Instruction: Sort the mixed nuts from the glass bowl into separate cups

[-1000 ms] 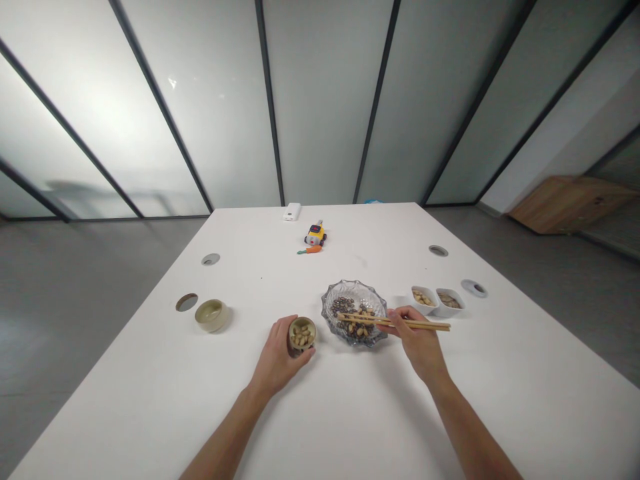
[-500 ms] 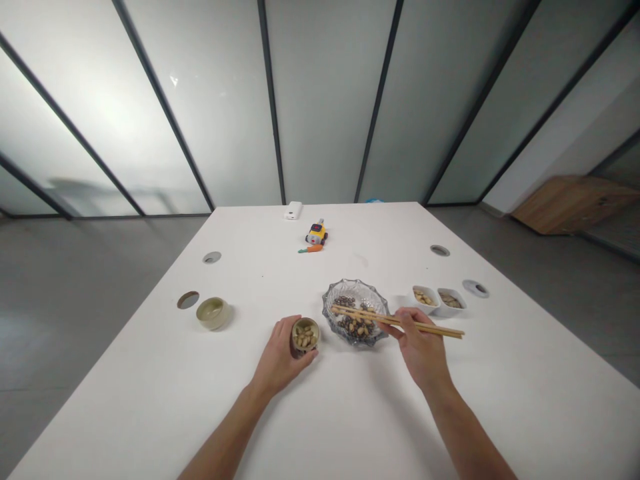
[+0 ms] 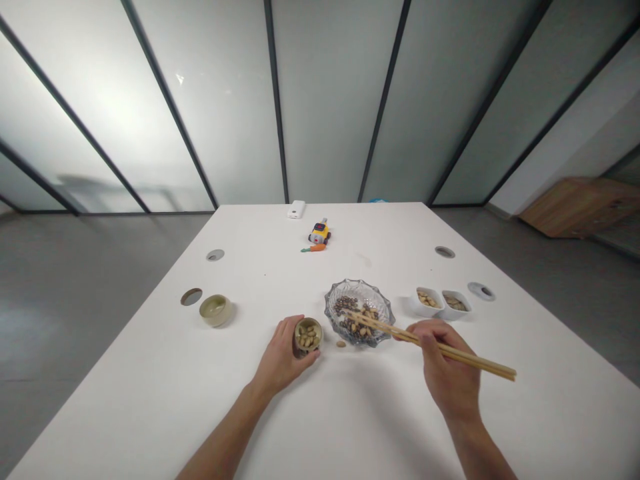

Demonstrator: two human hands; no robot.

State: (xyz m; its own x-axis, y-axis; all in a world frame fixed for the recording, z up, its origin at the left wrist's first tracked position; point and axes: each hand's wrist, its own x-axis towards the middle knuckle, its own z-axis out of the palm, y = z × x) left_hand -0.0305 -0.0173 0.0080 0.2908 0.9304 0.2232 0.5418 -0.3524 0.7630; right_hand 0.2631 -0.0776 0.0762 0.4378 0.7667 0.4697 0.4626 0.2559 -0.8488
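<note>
Tabletop (image 3: 150, 400): tapers toward far edge.
Glass bowl (image 3: 367, 342): stands right of centre, well in from both side edges; contains dark beans (image 3: 345, 305) and pale nuts (image 3: 359, 328).
Open room: spreads wide from glass bowl to toy vehicle (image 3: 320, 233) and toy carrot (image 3: 315, 248), near far edge; narrows between glass bowl and small cup (image 3: 309, 320), around loose nut (image 3: 341, 344).
Left edge: passes near green cup (image 3: 217, 321).
Right edge: runs beyond white dishes (image 3: 429, 313), set side by side.
Left hand (image 3: 281, 353): curls part-open around small cup, fingers on far side, thumb on near side.
Right hand (image 3: 450, 370): closes fingers on chopsticks (image 3: 480, 363), slanting down-left over glass bowl.
Chopstick tips: point inside bowl rim; cannot tell contact with contents.
</note>
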